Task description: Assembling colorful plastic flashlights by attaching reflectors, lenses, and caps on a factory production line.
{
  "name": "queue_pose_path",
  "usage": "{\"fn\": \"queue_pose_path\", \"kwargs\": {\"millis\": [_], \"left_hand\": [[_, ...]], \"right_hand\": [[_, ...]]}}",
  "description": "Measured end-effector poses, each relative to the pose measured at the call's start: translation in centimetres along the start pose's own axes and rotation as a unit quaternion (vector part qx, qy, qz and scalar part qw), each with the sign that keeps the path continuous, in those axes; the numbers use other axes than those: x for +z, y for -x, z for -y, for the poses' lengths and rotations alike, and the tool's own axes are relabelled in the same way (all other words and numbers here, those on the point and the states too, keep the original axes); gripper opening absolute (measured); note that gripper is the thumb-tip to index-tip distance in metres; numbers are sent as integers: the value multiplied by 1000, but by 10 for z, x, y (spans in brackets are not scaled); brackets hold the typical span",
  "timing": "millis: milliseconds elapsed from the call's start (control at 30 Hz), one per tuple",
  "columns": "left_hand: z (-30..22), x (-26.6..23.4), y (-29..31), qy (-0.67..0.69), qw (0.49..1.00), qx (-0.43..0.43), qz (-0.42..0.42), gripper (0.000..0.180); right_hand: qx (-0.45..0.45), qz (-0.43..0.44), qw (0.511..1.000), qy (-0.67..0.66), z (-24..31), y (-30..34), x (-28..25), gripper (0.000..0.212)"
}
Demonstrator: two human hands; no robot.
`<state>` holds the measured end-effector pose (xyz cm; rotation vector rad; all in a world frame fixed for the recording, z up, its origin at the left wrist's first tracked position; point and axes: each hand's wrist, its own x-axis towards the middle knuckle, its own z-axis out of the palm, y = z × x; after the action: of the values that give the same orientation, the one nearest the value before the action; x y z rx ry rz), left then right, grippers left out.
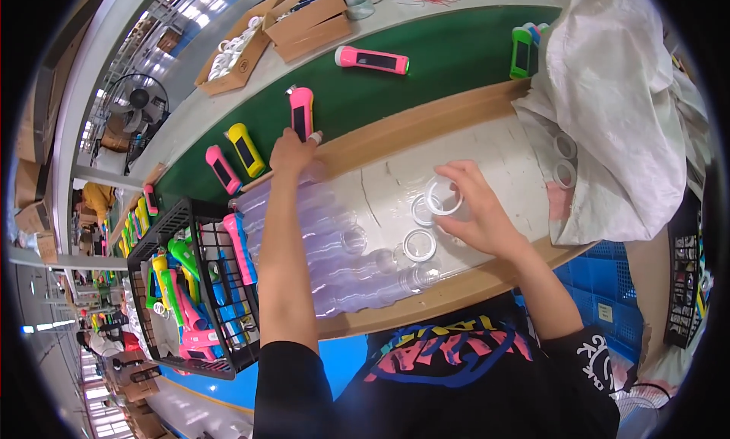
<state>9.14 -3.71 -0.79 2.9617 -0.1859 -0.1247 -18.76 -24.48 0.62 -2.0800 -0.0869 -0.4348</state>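
Head view of a workbench beside a green conveyor belt (456, 55). The left hand (293, 151), at upper centre of the frame, reaches to the belt's near edge with fingers closed round the lower end of a pink flashlight (301, 112), which lies across that edge. The right hand (475, 211), at centre right, pinches a clear ring (443, 197) between thumb and fingertips, the other fingers loosely curled. Two more clear rings (420, 245) lie on the bench just below and left of it, beside a clear plastic tray (334, 249) of moulded pockets. Risk, as a judgement: the flashlight straddles the step between belt and bench, so a loose grip could let it tip or roll; the pinched ring is thin and smooth and could slip into the tray pockets. Room: a yellow flashlight (247, 150) and a second pink flashlight (223, 169) crowd the belt to the left; a black crate (163, 233) of flashlights bounds the lower left; a white bag (616, 112) bounds the right. Open bench lies between the hands.
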Motion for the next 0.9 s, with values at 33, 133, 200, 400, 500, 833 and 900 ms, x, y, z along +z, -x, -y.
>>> {"fn": "queue_pose_path", "kwargs": {"millis": [33, 133, 200, 400, 500, 833, 900], "left_hand": [[3, -2, -7, 6, 999, -11, 47, 63], [10, 3, -22, -10, 998, 14, 56, 56], [12, 11, -24, 17, 999, 19, 44, 48], [13, 20, -30, 41, 999, 33, 7, 47], [35, 16, -33, 162, 986, 47, -5, 44], [19, -55, 60, 642, 761, 90, 20, 35], [23, -69, 90, 619, 778, 103, 14, 34]], "right_hand": [[4, -3, 1000, 3, 3, -2, 2, 59], [7, -6, 998, -59, 4, -2, 0, 61], [32, 2, 996, -81, 3, -1, -2, 63], [10, 54, 959, 276, -31, 13, -15, 59], [-64, 80, 964, 247, -10, 8, -2, 51], [-128, 281, 924, 224, -2, -9, 79, 27], [-143, 304, 907, 253, -3, -10, 83, 27]]}}
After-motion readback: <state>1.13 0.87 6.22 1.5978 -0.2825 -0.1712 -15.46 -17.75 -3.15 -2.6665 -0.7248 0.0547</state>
